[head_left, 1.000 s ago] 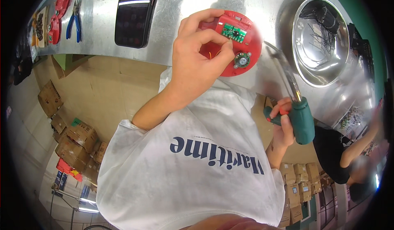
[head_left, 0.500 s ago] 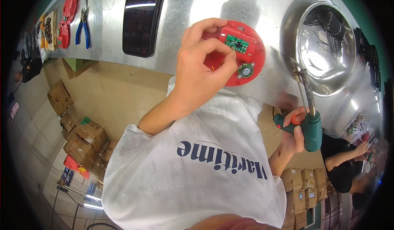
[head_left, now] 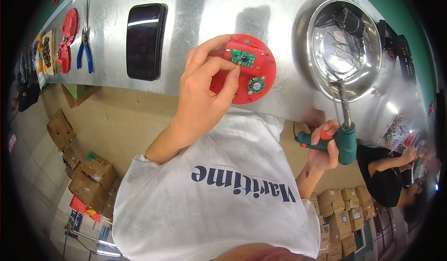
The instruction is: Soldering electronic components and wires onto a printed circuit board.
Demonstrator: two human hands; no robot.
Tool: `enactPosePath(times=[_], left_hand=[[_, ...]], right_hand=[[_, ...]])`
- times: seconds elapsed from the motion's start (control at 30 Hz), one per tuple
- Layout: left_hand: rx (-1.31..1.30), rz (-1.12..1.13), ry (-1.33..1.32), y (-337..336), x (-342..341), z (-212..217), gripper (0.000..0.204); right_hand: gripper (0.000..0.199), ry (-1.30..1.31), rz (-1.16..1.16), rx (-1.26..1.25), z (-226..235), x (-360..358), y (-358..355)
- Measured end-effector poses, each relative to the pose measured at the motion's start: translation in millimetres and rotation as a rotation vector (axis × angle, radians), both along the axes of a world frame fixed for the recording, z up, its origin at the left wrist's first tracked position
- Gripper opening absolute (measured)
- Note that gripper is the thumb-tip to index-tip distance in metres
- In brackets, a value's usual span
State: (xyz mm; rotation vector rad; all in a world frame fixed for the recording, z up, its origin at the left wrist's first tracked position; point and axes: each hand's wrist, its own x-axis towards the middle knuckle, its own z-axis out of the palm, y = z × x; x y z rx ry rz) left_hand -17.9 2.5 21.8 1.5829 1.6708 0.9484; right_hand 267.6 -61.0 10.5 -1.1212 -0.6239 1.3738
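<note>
Thumb and forefinger of the left grip meet in a pinch beside the green circuit board; whether a wire lies between them I cannot tell. The round red casing carrying the board sits just beyond these fingertips, on the metal bench. The right grip wraps the handle of a green soldering gun; beyond it stands a steel bowl.

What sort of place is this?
Probably an electronics assembly workshop: a green soldering gun in the right hand, a circuit board on a red housing, and stacked cardboard boxes.
</note>
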Motion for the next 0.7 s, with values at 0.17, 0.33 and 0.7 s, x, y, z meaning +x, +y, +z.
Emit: enactPosePath(times=[0.17,0.33,0.7], left_hand=[[0.004,0.0,-0.039,-1.7,0.7,-2.0,0.003],[0.008,0.023,-0.092,0.3,3.6,-2.7,0.003],[0.016,0.041,-0.064,-0.6,3.4,-5.2,0.004]], right_hand=[[0.031,-0.128,0.191,-0.09,14.4,-28.2,-2.8],[0.026,-0.303,0.395,-0.171,17.5,-44.3,10.8],[0.029,-0.443,0.381,-0.233,22.1,-51.2,13.9]])
